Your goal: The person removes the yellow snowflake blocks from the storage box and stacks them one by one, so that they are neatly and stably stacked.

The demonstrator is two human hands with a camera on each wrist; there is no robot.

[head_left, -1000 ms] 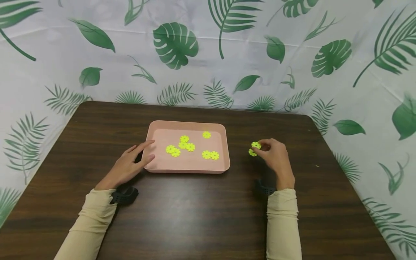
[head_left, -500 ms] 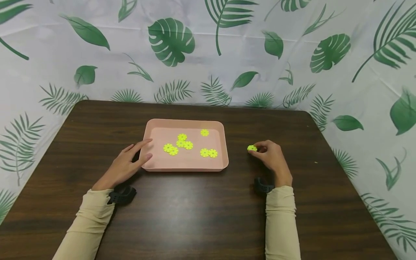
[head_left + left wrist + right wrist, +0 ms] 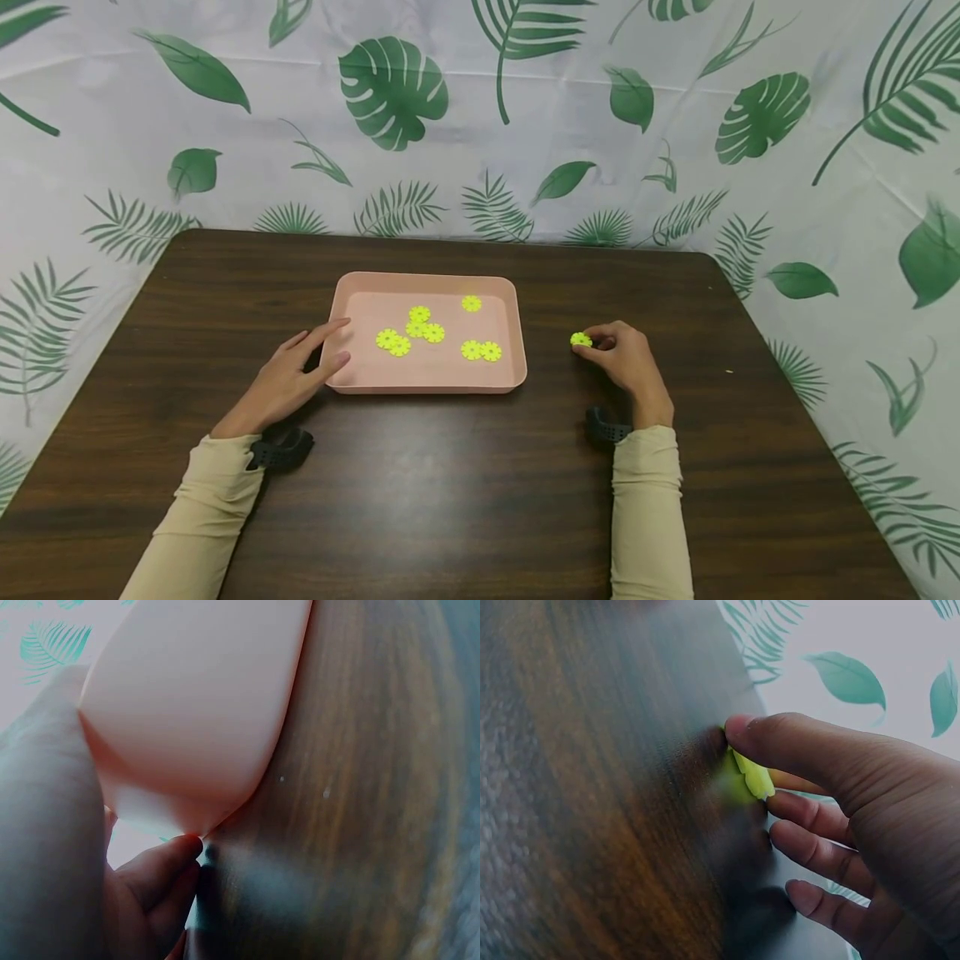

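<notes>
A shallow pink tray (image 3: 427,373) lies on the table, holding several yellow, flower-shaped notched discs (image 3: 433,333), some of them overlapping. At the tray's left side, my left hand (image 3: 288,379) has its thumb and index finger over the rim; in the left wrist view, other fingers (image 3: 169,870) touch the outer wall from below. Right of the tray, my right hand (image 3: 626,358) pinches a yellow notched disc (image 3: 581,339) between thumb and fingers. The right wrist view shows this disc (image 3: 757,780) tilted close over the tabletop, partly covered by the thumb.
The dark wood table (image 3: 420,492) ends at a leaf-printed cloth backdrop (image 3: 480,117). Each wrist wears a black band (image 3: 281,450). A tiny pale speck (image 3: 729,372) lies on the table to the right.
One second ago a second disc lay on the table under the one in my right hand; now only one shows there. The right hand has lowered slightly. My left hand keeps its place at the tray.
</notes>
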